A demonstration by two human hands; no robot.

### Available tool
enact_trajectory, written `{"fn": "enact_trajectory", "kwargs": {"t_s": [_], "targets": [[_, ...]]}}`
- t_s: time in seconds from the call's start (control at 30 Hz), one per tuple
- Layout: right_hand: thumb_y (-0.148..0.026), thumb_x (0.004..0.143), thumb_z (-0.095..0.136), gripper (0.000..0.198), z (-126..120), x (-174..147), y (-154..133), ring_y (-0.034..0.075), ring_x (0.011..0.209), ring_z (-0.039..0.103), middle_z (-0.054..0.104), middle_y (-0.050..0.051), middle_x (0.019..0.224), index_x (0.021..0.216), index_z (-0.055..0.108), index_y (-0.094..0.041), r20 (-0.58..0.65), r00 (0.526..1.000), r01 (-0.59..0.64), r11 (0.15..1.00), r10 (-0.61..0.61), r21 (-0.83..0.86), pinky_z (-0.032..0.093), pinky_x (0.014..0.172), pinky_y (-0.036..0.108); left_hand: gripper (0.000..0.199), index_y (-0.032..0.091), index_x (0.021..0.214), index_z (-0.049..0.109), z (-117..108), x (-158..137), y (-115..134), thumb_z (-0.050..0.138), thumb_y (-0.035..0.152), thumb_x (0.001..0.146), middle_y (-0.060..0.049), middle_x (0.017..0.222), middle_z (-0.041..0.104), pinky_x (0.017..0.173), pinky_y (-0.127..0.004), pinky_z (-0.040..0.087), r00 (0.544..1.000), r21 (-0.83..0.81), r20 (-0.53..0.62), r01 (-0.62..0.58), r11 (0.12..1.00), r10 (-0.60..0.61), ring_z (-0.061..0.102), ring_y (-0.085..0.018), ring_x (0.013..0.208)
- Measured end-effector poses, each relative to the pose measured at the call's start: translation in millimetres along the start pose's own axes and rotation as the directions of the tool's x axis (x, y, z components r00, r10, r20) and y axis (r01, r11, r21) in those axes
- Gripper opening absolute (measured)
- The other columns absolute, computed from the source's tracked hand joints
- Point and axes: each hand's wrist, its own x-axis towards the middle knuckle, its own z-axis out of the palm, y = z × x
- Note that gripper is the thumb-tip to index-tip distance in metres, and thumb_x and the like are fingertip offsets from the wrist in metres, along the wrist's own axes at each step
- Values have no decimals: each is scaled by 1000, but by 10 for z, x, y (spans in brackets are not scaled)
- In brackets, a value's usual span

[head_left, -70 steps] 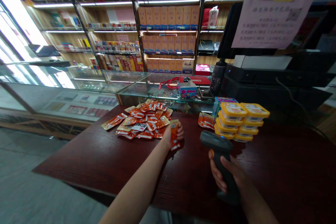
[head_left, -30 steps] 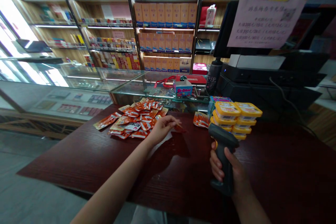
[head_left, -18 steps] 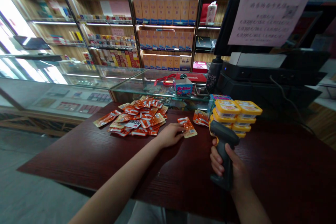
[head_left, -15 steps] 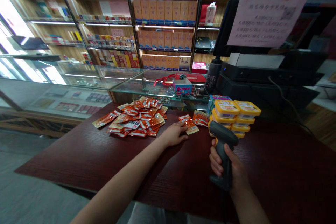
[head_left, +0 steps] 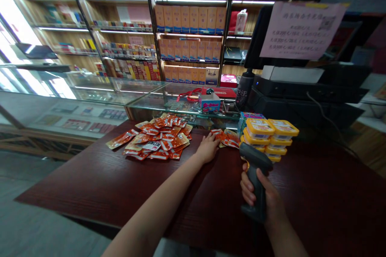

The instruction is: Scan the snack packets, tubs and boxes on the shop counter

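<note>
My right hand (head_left: 265, 196) is wrapped round the handle of a dark grey barcode scanner (head_left: 257, 160), its head pointing away from me. My left hand (head_left: 208, 147) reaches forward over the table, palm down, with fingers stretched out. Its fingertips rest on an orange snack packet (head_left: 217, 133), partly covering it. A second orange packet (head_left: 230, 138) lies against that one on the right. To the left of my hand spreads a heap of similar orange and cream packets (head_left: 163, 136).
Stacked yellow-lidded tubs (head_left: 261, 126) stand just beyond the scanner, beside a colourful box (head_left: 250, 116). A glass counter (head_left: 144, 100) borders the dark wooden table (head_left: 120, 192) at the back, holding a small open carton (head_left: 210, 103). A monitor with a paper notice (head_left: 301, 32) rises at right.
My left hand has moved forward, pushing the orange packet away from me and up against the other one. My right hand still holds the scanner in nearly the same place.
</note>
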Motion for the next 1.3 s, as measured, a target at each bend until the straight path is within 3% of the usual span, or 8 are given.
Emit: {"fn": "enact_trajectory", "kwargs": {"t_s": [0.17, 0.3, 0.5, 0.63, 0.93, 1.1, 1.2, 1.3], "targets": [[-42, 88, 56, 23, 77, -45, -1, 5, 39, 43, 51, -5, 58, 98, 57, -22, -21, 999, -30, 999, 30, 22, 38, 35, 14, 33, 17, 113, 63, -139, -340, -56, 55, 19, 81, -15, 138, 46, 107, -45, 32, 995, 30, -96, 7, 1000, -4, 39, -30, 129], [-42, 89, 55, 23, 62, -56, 8, 6, 40, 44, 52, -5, 59, 100, 57, -22, -4, 999, -48, 999, 48, 14, 38, 36, 15, 21, 17, 97, 68, -352, -618, -122, 52, 21, 83, -12, 115, 58, 98, -39, 39, 974, 117, -203, 125, 985, -99, 49, -25, 111], [-42, 88, 56, 22, -20, -49, 32, 6, 40, 43, 51, -5, 59, 99, 57, -22, 14, 998, -66, 998, 66, -16, 38, 36, 16, 23, 20, 91, 66, -587, -890, -239, 48, 12, 79, -10, 103, 58, 86, -40, 38, 828, 263, -438, 490, 831, -350, 48, -27, 102], [-41, 88, 56, 22, 24, -61, 30, 6, 41, 42, 50, -5, 59, 99, 56, -22, -31, 998, -61, 998, 60, -32, 36, 37, 15, 23, 19, 90, 67, -633, -949, -301, 48, 15, 78, -12, 102, 56, 84, -41, 36, 770, 294, -479, 594, 749, -423, 46, -29, 102], [-41, 85, 59, 23, 113, -56, 22, 5, 38, 38, 49, -5, 57, 96, 58, -21, -85, 996, -33, 999, 30, -36, 35, 35, 14, 28, 17, 81, 70, -733, -911, -294, 42, 17, 84, -15, 94, 59, 80, -44, 34, 819, 338, -421, 541, 770, -390, 46, -31, 100], [-41, 86, 57, 22, 113, -46, 14, 5, 38, 38, 49, -5, 57, 97, 58, -21, -77, 997, -28, 999, 26, -32, 35, 35, 14, 25, 22, 81, 68, -792, -954, -124, 43, 21, 85, -13, 97, 59, 88, -46, 32, 812, 234, -499, 463, 855, -302, 45, -31, 104], [-41, 86, 57, 22, 122, -50, 17, 5, 38, 36, 48, -5, 57, 96, 57, -21, -88, 996, -25, 999, 22, -36, 34, 34, 14, 21, 22, 87, 63, -741, -944, -78, 43, 22, 86, -11, 96, 60, 91, -43, 33, 783, 57, -558, 368, 928, -276, 49, -28, 103], [-41, 86, 57, 22, 131, -52, 25, 5, 37, 36, 48, -6, 57, 96, 57, -22, -90, 996, -27, 999, 23, -35, 34, 34, 14, 16, 21, 91, 56, -602, -862, -117, 41, 23, 88, -6, 87, 60, 82, -35, 40, 697, -347, -581, 255, 902, -421, 54, -21, 87]]}}
